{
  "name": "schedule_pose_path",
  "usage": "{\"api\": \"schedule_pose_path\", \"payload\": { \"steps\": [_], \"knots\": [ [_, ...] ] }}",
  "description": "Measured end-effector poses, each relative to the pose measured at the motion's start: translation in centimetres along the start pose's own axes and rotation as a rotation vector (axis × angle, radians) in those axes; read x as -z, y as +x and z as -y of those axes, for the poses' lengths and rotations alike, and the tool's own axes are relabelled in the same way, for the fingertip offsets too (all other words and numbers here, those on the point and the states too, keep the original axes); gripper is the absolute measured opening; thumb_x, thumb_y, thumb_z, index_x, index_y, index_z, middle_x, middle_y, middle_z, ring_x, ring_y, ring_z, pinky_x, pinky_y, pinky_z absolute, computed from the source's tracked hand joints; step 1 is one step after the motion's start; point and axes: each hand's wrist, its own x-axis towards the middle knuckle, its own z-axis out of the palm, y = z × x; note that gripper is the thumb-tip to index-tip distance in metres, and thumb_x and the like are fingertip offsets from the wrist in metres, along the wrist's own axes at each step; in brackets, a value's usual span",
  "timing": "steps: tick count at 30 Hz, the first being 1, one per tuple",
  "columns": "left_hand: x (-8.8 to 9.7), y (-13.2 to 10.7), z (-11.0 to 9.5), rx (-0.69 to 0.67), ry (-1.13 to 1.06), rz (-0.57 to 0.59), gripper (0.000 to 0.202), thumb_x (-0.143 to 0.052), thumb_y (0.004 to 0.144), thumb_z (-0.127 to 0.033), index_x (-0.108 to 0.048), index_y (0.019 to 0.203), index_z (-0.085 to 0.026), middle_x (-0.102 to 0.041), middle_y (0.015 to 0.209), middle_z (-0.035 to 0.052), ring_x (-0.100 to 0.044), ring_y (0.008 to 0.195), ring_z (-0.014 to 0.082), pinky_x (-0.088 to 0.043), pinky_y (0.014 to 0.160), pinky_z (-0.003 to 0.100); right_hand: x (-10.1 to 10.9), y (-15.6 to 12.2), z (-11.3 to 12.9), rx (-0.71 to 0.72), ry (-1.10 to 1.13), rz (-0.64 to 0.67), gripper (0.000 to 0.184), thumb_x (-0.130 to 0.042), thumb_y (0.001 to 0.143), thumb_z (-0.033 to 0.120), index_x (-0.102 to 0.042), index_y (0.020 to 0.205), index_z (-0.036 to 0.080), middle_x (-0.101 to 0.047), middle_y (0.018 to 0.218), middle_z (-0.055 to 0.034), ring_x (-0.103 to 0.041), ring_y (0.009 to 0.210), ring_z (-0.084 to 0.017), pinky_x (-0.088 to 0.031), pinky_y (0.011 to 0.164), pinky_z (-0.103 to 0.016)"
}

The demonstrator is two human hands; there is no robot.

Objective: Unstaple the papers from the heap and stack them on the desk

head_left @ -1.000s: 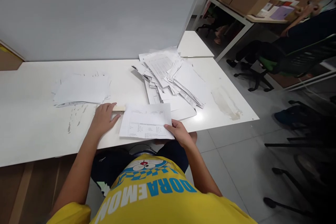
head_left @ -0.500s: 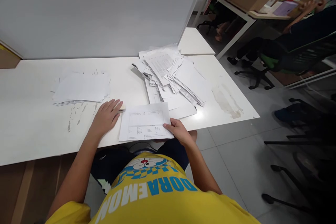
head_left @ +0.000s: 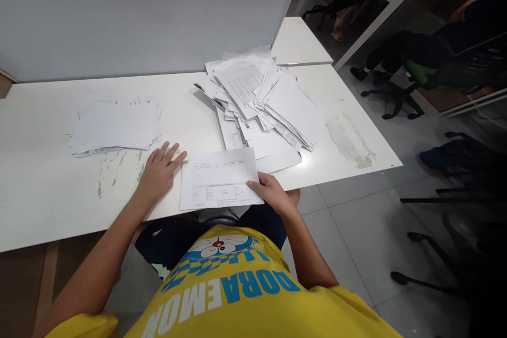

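On the near edge of the white table, my right hand [head_left: 273,191] pinches the right side of a printed sheet of paper [head_left: 222,177], thumb on top and fingers underneath. The sheet lies nearly flat and bears a form with lines and small boxes. My left hand [head_left: 158,171] rests palm down left of the sheet, its fingers spread. Under its fingertips a small pale block [head_left: 180,157] shows in part, touching or close to the sheet's left edge; its kind is unclear. Behind this hand lies a loose stack of blank-sided papers [head_left: 114,125].
A large messy heap of papers [head_left: 273,100] lies behind the sheet. A grey partition [head_left: 138,16] rises along the table's back. To the right are an office chair [head_left: 400,90], another desk [head_left: 368,26] and a seated person in dark clothes.
The view has tilted and shifted slightly, so the surroundings sit differently. My left hand's fingers have lifted or spread a little over the pale block. My right hand keeps its grip on the sheet.
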Motion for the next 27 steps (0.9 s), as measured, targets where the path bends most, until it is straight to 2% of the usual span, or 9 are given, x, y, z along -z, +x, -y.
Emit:
{"api": "schedule_pose_path", "payload": {
  "steps": [3,8,13,16,19,22,24,25,27],
  "knots": [
    [-0.2,0.1,-0.4,-0.001,-0.004,-0.015,0.07,-0.034,0.085,0.0,-0.04,0.15,-0.026,-0.043,0.157,0.0071,-0.018,0.155,0.0258,-0.028,0.121,0.054,0.1,0.0,0.0,-0.001,-0.014,-0.008,0.036,-0.062,0.078,0.046,-0.069,0.096,0.016,-0.073,0.092,-0.0071,-0.066,0.09,-0.028,-0.051,0.076,-0.037],
    [-0.4,0.3,-0.2,-0.043,-0.025,-0.002,0.069,-0.03,0.086,0.0,-0.039,0.15,-0.023,-0.047,0.154,0.0082,-0.031,0.15,0.0232,-0.034,0.118,0.047,0.1,0.4,0.3,0.0,-0.017,0.018,0.035,-0.062,0.078,0.044,-0.07,0.097,0.016,-0.073,0.092,-0.0066,-0.065,0.091,-0.027,-0.051,0.076,-0.036],
    [-0.1,0.3,-0.5,0.006,-0.027,-0.02,0.067,-0.035,0.087,-0.006,-0.036,0.152,-0.021,-0.043,0.156,0.0121,-0.035,0.148,0.0272,-0.036,0.117,0.051,-0.2,0.3,0.2,0.018,-0.02,0.002,0.035,-0.062,0.078,0.045,-0.07,0.097,0.016,-0.073,0.089,-0.0055,-0.065,0.085,-0.025,-0.051,0.073,-0.035],
    [0.0,0.3,-0.9,0.031,-0.034,-0.028,0.07,-0.037,0.087,-0.006,-0.031,0.155,-0.022,-0.039,0.158,0.0132,-0.034,0.149,0.0288,-0.035,0.117,0.053,1.0,-0.3,0.1,0.009,0.0,-0.003,0.035,-0.065,0.077,0.047,-0.071,0.096,0.018,-0.074,0.09,-0.0059,-0.067,0.085,-0.026,-0.053,0.071,-0.036],
    [0.0,0.2,-1.0,0.046,-0.042,-0.039,0.074,-0.038,0.087,-0.007,-0.026,0.157,-0.025,-0.038,0.159,0.0122,-0.035,0.148,0.0291,-0.036,0.117,0.053,3.5,-0.5,1.0,0.034,0.047,-0.134,0.036,-0.071,0.073,0.048,-0.071,0.093,0.019,-0.075,0.089,-0.0066,-0.068,0.086,-0.028,-0.054,0.073,-0.039],
    [-0.1,0.2,-1.0,0.03,-0.051,-0.097,0.075,-0.038,0.088,-0.008,-0.019,0.159,-0.025,-0.042,0.156,0.0125,-0.04,0.146,0.0286,-0.038,0.116,0.052,4.8,1.5,3.6,0.211,0.138,-0.29,0.035,-0.071,0.073,0.043,-0.07,0.099,0.02,-0.074,0.097,-0.0065,-0.067,0.097,-0.028,-0.054,0.083,-0.041],
    [-0.2,0.1,-1.0,0.044,-0.064,-0.149,0.075,-0.039,0.089,-0.01,-0.016,0.159,-0.021,-0.047,0.153,0.0148,-0.043,0.143,0.0291,-0.04,0.114,0.051,3.7,4.3,6.3,0.322,0.15,-0.273,0.031,-0.07,0.075,0.038,-0.069,0.1,0.019,-0.072,0.099,-0.0063,-0.066,0.1,-0.028,-0.053,0.087,-0.042],
    [-0.2,0.0,-1.1,0.059,-0.067,-0.176,0.073,-0.04,0.089,-0.011,-0.018,0.158,-0.018,-0.05,0.15,0.0163,-0.045,0.141,0.0296,-0.041,0.113,0.051,2.4,6.1,7.7,0.345,0.124,-0.232,0.027,-0.067,0.076,0.035,-0.068,0.097,0.018,-0.071,0.098,-0.0064,-0.065,0.099,-0.027,-0.052,0.086,-0.042],
    [-0.1,-0.1,-1.1,0.088,-0.057,-0.222,0.067,-0.042,0.089,-0.013,-0.029,0.154,-0.014,-0.057,0.142,0.0183,-0.051,0.136,0.0304,-0.045,0.11,0.051,-1.6,10.1,10.2,0.378,0.068,-0.16,0.02,-0.062,0.079,0.03,-0.066,0.093,0.016,-0.069,0.092,-0.0053,-0.064,0.094,-0.024,-0.052,0.084,-0.039]
  ]
}}
